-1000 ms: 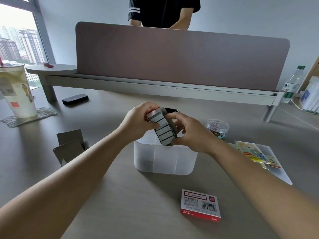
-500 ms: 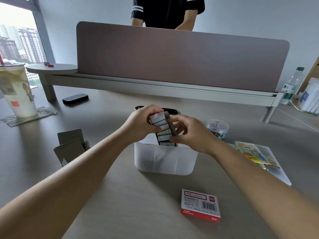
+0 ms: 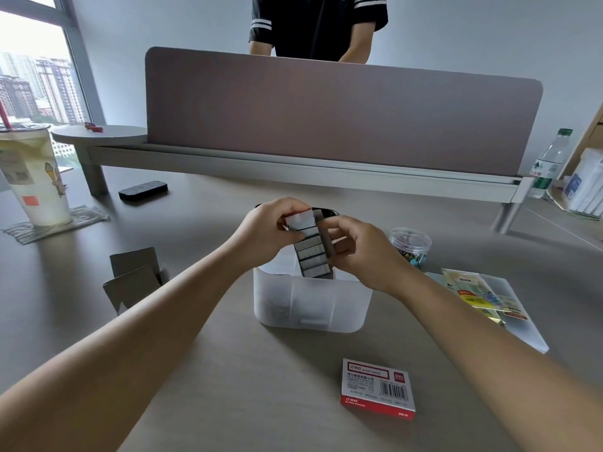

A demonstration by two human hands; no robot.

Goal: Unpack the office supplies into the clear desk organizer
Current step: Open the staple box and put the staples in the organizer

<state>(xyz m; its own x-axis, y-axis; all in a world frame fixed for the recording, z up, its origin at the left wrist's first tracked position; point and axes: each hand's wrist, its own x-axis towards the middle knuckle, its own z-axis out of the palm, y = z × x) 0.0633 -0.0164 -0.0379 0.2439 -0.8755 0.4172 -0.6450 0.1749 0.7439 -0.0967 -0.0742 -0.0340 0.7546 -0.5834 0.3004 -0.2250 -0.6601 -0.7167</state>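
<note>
Both my hands, left (image 3: pixel 267 233) and right (image 3: pixel 362 252), grip an open staple box (image 3: pixel 311 249) over the clear organizer (image 3: pixel 310 305) on the grey desk (image 3: pixel 228 370); a window (image 3: pixel 36 83) lights the room's left.

Office: shared counter (image 3: pixel 228 370) with fabric privacy divider (image 3: pixel 326 109), staple box (image 3: pixel 378 389), jar of binder clips (image 3: pixel 409 244), high-rise window view (image 3: pixel 36 86).

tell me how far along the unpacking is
Done: something dark already sits in the clear organizer. In hand: both hands, left hand and right hand, tip an open staple tray over it. Left: sealed staple box, clip jar, sticky-note packs.
</note>
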